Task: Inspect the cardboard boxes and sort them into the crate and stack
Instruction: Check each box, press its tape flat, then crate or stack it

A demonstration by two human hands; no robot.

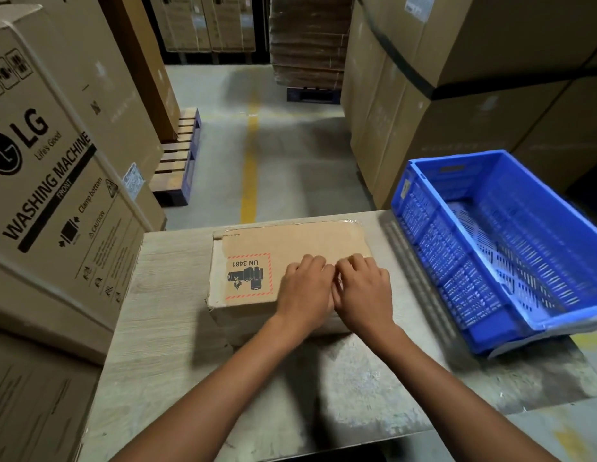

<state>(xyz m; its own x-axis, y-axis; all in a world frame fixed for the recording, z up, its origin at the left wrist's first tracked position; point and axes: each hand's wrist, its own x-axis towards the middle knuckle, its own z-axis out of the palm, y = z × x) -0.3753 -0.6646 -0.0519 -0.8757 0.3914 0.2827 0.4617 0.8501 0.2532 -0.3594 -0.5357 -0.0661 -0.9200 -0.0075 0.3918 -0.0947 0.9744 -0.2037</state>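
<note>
The left hand [305, 290] and right hand [365, 290] cover part of the cardboard box [290, 241] top, and their fingertips are out of sight. The blue crate [423, 235] looks blurry, and the picture's right edge cuts its corner off.

The box [257, 241] under both hands is matt brown cardboard, faintly ribbed, with glossy clear tape [350, 222] along the edge beyond the fingers. Its label [248, 276], beside the left hand [305, 288], is flat red and black print. The table [163, 295] shows pale wood grain left of the grip and scuffed, mottled grey nearer the wrists. Right of the right hand [363, 288], the crate [423, 228] is smooth blue plastic with a slight sheen, slotted throughout. The big carton [57, 195] far left is matt printed cardboard.
</note>
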